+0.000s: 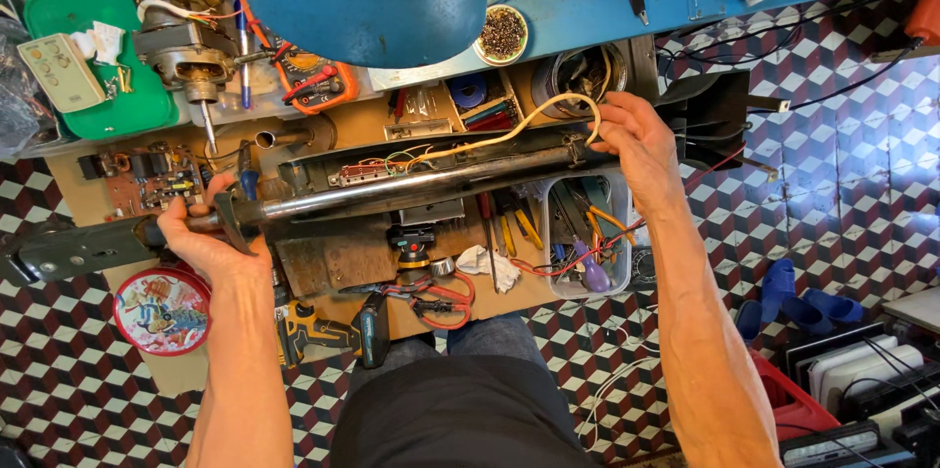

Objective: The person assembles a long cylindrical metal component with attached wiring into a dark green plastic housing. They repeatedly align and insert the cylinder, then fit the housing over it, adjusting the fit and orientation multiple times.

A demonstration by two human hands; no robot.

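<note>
Two hands support long metal appliance housing over workbench. Left hand clamped on one end; right hand grips opposite end beside beige cable.

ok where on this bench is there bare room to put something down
Little. One bare brown patch lies under the long metal tube, between the left hand and the small black clamp. The blue shelf has some open surface beside the bowl of small parts. Around the right hand, the clear tool bin and compartments are crowded.
</note>
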